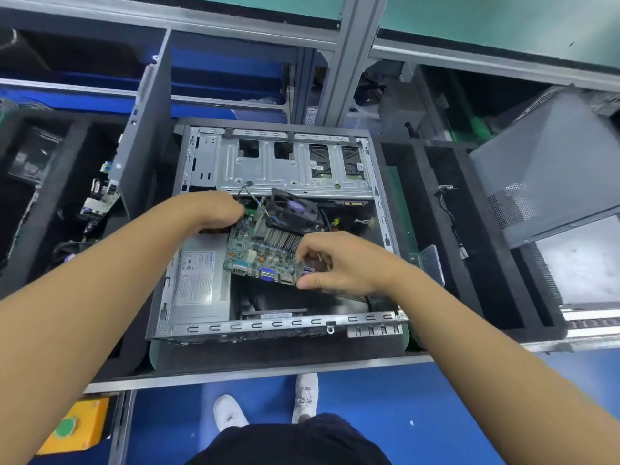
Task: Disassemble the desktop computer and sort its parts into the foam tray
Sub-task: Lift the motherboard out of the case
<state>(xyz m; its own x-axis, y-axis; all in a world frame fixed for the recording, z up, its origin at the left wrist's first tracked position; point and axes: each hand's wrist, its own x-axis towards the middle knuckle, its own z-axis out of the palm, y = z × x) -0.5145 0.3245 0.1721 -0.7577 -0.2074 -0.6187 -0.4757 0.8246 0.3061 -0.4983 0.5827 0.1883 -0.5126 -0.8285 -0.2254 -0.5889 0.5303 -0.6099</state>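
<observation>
The open computer case (278, 325) lies on its side on the bench in front of me. Inside it, the green motherboard (255, 253) sits tilted up, carrying a finned heatsink and a black fan (293, 209). My right hand (339, 263) grips the board's near right edge by the port row. My left hand (214, 209) holds the board's far left corner; its fingertips are hidden behind the board. The silver power supply (198, 280) stays in the case's left side. Black foam tray slots (432, 229) lie to the right.
A removed side panel (147, 129) stands upright left of the case. Another circuit board (100, 196) rests in the left foam tray. A second grey case (550, 169) stands at the right. A loose cable (451, 216) lies in a right slot. A yellow button box (77, 427) sits below left.
</observation>
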